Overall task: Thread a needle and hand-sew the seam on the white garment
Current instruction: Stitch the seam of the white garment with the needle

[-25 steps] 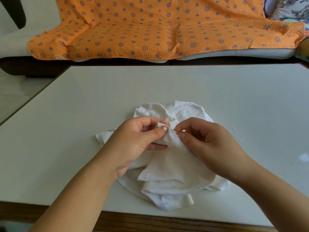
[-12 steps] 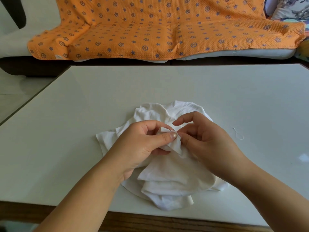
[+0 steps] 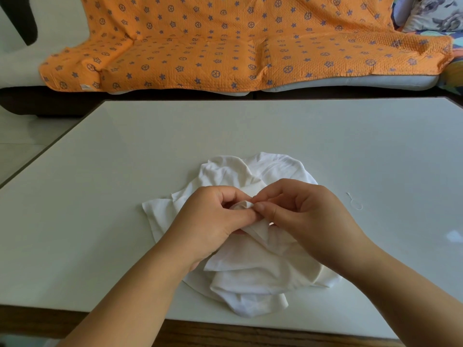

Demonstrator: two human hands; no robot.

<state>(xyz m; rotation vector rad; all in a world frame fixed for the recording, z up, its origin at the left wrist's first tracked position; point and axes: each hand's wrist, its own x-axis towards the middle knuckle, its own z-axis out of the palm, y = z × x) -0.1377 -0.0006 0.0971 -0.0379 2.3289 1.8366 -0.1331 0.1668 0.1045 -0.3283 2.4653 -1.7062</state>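
Note:
A crumpled white garment (image 3: 253,274) lies on the white table (image 3: 100,196) near its front edge. My left hand (image 3: 213,221) grips a raised fold of the garment between thumb and curled fingers. My right hand (image 3: 305,216) pinches the same fold at its tip, thumb and forefinger pressed together right against my left thumb. The needle is too small to make out between the fingertips. A short loose piece of white thread (image 3: 354,200) lies on the table to the right of the garment.
Behind the table stands a sofa under an orange blanket (image 3: 238,43) with blue star patterns. The table's wooden front edge (image 3: 225,331) runs along the bottom. A floor strip shows at the left.
The held fold has been bunched tighter and lower. My right hand closed in from the right until its fingertips meet my left thumb.

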